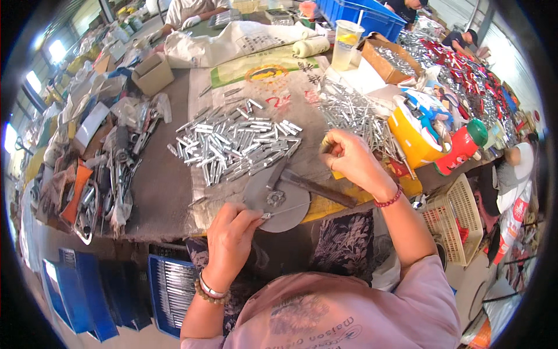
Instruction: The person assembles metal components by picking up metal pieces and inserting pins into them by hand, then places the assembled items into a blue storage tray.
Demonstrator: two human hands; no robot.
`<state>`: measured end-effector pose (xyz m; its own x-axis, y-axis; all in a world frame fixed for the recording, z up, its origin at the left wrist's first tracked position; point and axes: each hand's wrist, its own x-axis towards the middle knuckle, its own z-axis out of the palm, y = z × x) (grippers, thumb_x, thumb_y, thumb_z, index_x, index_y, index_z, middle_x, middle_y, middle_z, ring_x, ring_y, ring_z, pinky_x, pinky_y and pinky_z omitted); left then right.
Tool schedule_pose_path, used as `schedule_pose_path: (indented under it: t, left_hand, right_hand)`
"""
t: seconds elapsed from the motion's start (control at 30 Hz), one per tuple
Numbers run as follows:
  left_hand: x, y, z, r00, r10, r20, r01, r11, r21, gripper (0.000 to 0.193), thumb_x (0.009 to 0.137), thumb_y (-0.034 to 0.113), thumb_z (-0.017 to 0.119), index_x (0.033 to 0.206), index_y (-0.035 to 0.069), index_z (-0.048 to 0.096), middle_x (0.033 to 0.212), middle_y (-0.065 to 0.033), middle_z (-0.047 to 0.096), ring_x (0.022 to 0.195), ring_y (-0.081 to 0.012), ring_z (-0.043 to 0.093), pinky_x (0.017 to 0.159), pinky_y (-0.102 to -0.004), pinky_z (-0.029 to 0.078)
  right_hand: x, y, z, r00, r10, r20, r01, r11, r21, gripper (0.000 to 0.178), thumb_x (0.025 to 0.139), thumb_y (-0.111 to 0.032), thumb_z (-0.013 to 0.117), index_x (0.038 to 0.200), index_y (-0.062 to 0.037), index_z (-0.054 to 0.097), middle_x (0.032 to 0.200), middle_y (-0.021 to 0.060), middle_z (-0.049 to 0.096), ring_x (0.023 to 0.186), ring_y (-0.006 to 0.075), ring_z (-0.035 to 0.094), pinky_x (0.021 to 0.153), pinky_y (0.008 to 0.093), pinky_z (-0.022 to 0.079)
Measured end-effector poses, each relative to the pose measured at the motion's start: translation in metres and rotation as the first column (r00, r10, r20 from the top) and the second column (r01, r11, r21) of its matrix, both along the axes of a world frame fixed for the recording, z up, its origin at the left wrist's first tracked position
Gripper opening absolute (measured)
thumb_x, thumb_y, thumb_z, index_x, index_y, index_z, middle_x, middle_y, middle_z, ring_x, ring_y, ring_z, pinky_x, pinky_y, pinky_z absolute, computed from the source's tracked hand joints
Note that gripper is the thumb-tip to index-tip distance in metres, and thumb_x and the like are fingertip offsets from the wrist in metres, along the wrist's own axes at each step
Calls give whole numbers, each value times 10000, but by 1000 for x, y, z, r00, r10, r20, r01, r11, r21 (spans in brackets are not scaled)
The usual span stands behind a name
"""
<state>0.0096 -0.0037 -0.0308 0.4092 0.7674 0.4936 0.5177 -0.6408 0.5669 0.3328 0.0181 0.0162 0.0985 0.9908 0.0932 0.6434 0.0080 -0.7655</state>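
Note:
My left hand point(231, 235) is closed in a pinch on a small silver metal piece point(267, 216), held over the edge of a round grey disc point(285, 220). A thin bright line runs from that piece to the right across the disc. Raised over the right part of the bench, my right hand point(351, 161) has its fingers curled together; what they hold, if anything, is hidden. A hammer point(319, 189) lies with its head on the disc and its dark handle pointing right. Beyond it spreads a pile of short silver metal tubes point(232, 139). Thinner silver rods point(354, 110) lie heaped beyond my right hand.
Tools in bags point(116, 168) crowd the left side, near a cardboard box point(152, 74). Rightward stand a yellow container point(412, 136), a red bottle with green cap point(462, 148) and a plastic cup point(347, 46). Blue trays point(171, 291) sit below the bench. Other people work farther off.

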Motion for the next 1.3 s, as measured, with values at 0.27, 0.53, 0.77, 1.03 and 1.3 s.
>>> schedule_pose_path:
  t: [0.27,0.53,0.77,1.03,1.3]
  left_hand:
    - [-1,2,-1,1000,-19,-22,19,1000,-12,215,870,-37,843,1057,58,797,984,-107,682,854,-315,707,739,-395,571]
    - [0,1,-2,1000,-8,6,8,1000,-28,202,848,21,855,1028,78,783,934,-98,672,868,-343,692,737,-445,561]
    - [0,1,-8,1000,-13,21,14,999,-32,193,836,-81,835,971,36,761,971,-134,700,899,-330,697,796,-412,570]
    - [0,-1,-9,1000,-24,10,25,996,-82,225,882,-105,777,1075,9,753,1009,-157,647,936,-353,667,824,-433,534]
    - [1,-1,-9,997,34,72,-24,989,-146,165,889,-77,756,1039,-10,750,948,-159,610,929,-381,623,851,-452,514]
  right_hand:
    - [-94,-41,-28,933,327,-154,-270,914,303,383,902,52,786,1258,-53,693,934,63,750,832,168,740,736,324,597]
    - [-109,-38,-44,947,306,103,-315,809,496,544,831,79,777,1345,-96,750,896,43,777,880,286,756,815,409,585]
    - [-115,-40,-45,948,254,193,-319,779,540,469,845,-30,742,1301,-142,739,913,124,726,851,381,711,756,512,566]
    - [-119,-44,-46,906,324,272,-418,785,457,449,903,-113,713,1350,-97,675,979,88,691,947,320,678,835,458,496]
    - [-119,-51,-41,844,314,434,-502,745,439,423,874,-122,734,1286,-69,654,1043,96,664,1024,331,652,847,469,516]
